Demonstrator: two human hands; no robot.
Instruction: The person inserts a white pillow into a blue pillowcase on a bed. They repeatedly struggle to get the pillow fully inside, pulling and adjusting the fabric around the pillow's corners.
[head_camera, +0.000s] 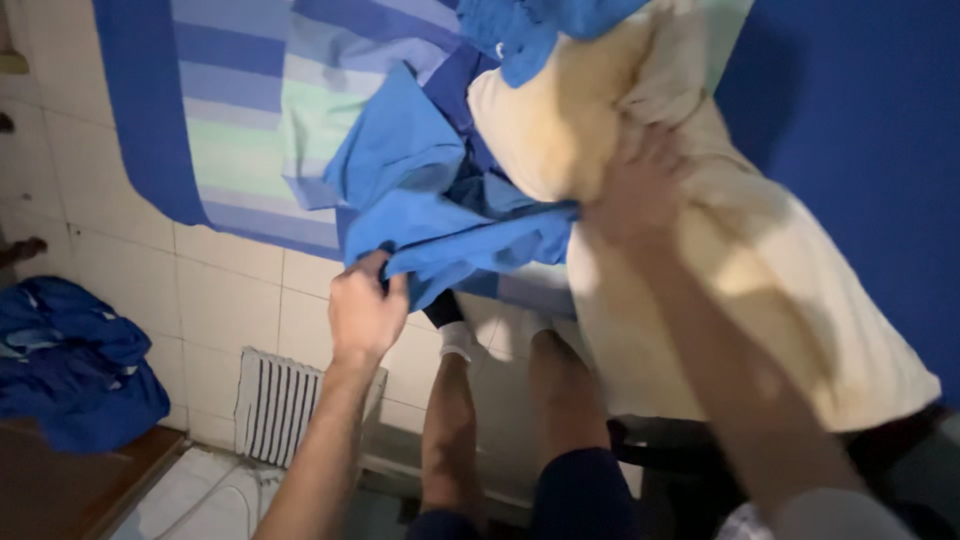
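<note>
- Right forearm, blurred, rises from the lower right corner of the view and is the item nearest the camera.
- Right hand (640, 190): fingers are spread open and pressed flat against the cream pillow (700, 250). Blur prevents telling whether any fingers curl around its edge.
- Cream pillow: bare, with yellowish stains, lying tilted from the upper centre down to the lower right, against the solid blue sheet (860, 150).
- Left hand (365, 310): fingers are closed in a pinch on the lower edge of the blue pillowcase (440, 200).
- Blue pillowcase: bunched and folded, just left of the pillow and touching it. One part covers the pillow's upper end; the remainder hangs down to the left hand.
- Striped sheet (250, 110): bands of blue, pale green and white with a dark blue border, lying beneath the pillowcase in the upper left.
- Bare legs (500, 400) of the person: visible below both hands, between the forearms, with the feet on the pale tiled floor (230, 290).
- White slatted grille (275, 405): just left of the left forearm, on the floor.
- Blue cloth heap (70, 360): at the left edge, well apart from both hands, beside a brown wooden surface (60, 490).
</note>
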